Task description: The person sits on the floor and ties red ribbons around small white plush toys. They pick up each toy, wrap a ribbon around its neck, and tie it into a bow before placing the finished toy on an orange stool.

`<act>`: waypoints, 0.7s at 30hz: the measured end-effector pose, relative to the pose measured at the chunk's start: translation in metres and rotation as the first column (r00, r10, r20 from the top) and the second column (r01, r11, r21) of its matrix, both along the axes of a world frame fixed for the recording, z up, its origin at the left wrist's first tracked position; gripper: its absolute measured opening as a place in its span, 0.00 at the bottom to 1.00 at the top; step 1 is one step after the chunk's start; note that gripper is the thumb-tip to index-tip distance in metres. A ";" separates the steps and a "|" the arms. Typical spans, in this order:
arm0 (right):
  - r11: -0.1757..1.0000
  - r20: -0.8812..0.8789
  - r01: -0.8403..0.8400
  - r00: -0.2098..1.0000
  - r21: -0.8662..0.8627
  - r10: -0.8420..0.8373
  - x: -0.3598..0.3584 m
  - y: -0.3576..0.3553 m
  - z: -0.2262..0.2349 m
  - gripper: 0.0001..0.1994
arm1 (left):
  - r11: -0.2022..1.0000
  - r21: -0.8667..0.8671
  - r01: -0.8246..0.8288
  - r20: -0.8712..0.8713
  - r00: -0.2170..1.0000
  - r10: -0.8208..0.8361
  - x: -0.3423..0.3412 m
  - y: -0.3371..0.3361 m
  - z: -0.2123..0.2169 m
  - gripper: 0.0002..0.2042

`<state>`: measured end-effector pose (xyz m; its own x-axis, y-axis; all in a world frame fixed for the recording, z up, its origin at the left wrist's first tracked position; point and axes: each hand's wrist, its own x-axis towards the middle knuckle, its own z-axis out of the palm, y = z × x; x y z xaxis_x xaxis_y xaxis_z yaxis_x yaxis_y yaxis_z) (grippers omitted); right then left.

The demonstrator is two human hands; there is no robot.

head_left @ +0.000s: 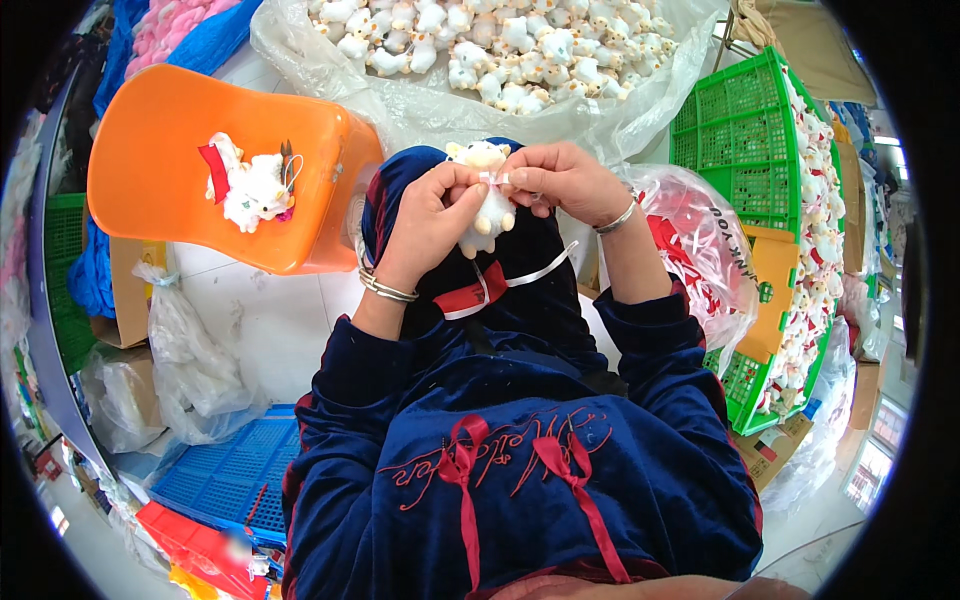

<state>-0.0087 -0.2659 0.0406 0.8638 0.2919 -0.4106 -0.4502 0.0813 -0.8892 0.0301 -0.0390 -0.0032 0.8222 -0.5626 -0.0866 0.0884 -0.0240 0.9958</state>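
A small white plush toy [484, 222] with ears and pale paws is upright over my lap, facing me. My left hand [437, 215] is closed at its neck, pinching a narrow white ribbon [490, 179]. On the other side of the neck my right hand [570, 183] pinches the same ribbon between thumb and finger. Both hands meet just under the toy's head, and some fingertips are hidden behind it. Below the toy, a red cloth piece [470, 296] with a white ribbon tail lies on my dark velvet trousers.
To the left, an orange chair [160, 130] bears plush toys [258, 190] and small snips [288, 152]. Ahead, a clear plastic sheet [400, 115] holds a heap of plush toys [510, 45]. At right stand a bag of red pieces [690, 250] and a green crate [740, 140].
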 end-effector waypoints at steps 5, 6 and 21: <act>0.997 0.085 0.077 0.993 0.019 -0.079 -0.006 0.004 -0.012 0.08 | 0.999 -0.038 0.036 -0.044 0.998 -0.038 0.002 -0.001 0.002 0.06; 0.995 0.106 0.095 0.990 0.027 -0.098 -0.005 0.006 -0.014 0.08 | 0.998 -0.039 0.038 -0.043 0.998 -0.040 0.002 -0.001 0.004 0.06; 0.828 0.564 0.250 0.820 -0.502 0.094 0.007 0.017 0.001 0.06 | 0.995 0.028 0.100 0.060 0.993 -0.102 0.007 0.004 0.007 0.07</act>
<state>-0.0018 -0.2484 0.0415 0.9928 0.0963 0.0713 0.1083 -0.4662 -0.8780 0.0370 -0.0351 0.0037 0.7653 -0.6414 -0.0534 0.0236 -0.0549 0.9982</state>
